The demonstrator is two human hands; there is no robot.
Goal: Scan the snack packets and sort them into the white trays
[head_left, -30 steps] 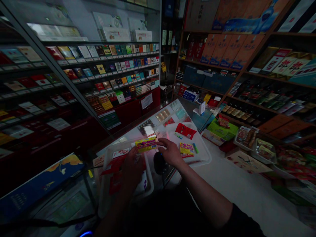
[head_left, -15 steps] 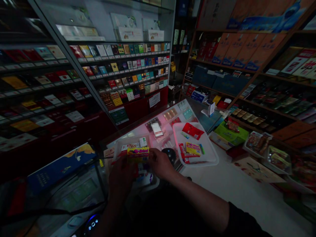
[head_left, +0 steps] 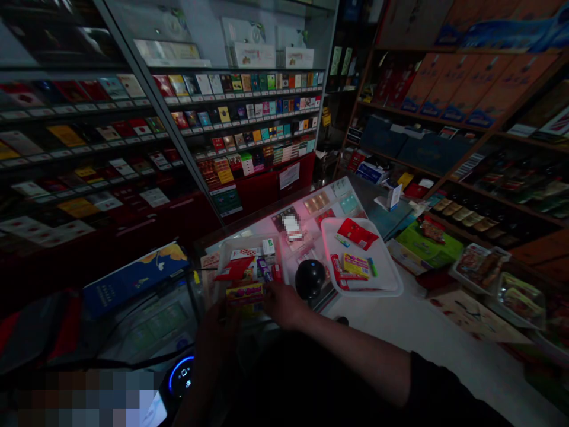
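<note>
The yellow-and-pink printed packet (head_left: pixel 243 295) lies at lower centre of the frame, at the near edge of a translucent plastic tray (head_left: pixel 247 239). It is flat and rectangular, with a glossy wrapper, and its printing is too small to read. It sits low in the dim light and is level rather than upright.

The right hand (head_left: pixel 283 305) is extended palm-down, with the fingers close together and reaching toward the right end of the packet. Contact appears likely, but a firm grip cannot be confirmed. The left hand (head_left: pixel 213 341) is in heavy shadow directly below the packet, and its opening and any hold cannot be determined.

The translucent tray contains a red packet (head_left: pixel 235 268) and assorted small cartons. A white rounded plastic tray (head_left: pixel 391 279) stands to the right, apart from the hands, holding a red foil sachet (head_left: pixel 358 233) and a yellow packet (head_left: pixel 356 265). A black domed object (head_left: pixel 310 279) stands between the two trays, just beyond the right hand.

Both trays rest on a glass display counter (head_left: pixel 320 204). Upper left, a glass-fronted case of cigarette packs (head_left: pixel 240 112) stands in rows. Upper right, wooden shelves carry orange cartons (head_left: pixel 471 89) and dark bottles (head_left: pixel 471 207). At lower centre-left, a device shows a blue illuminated ring (head_left: pixel 181 376).
</note>
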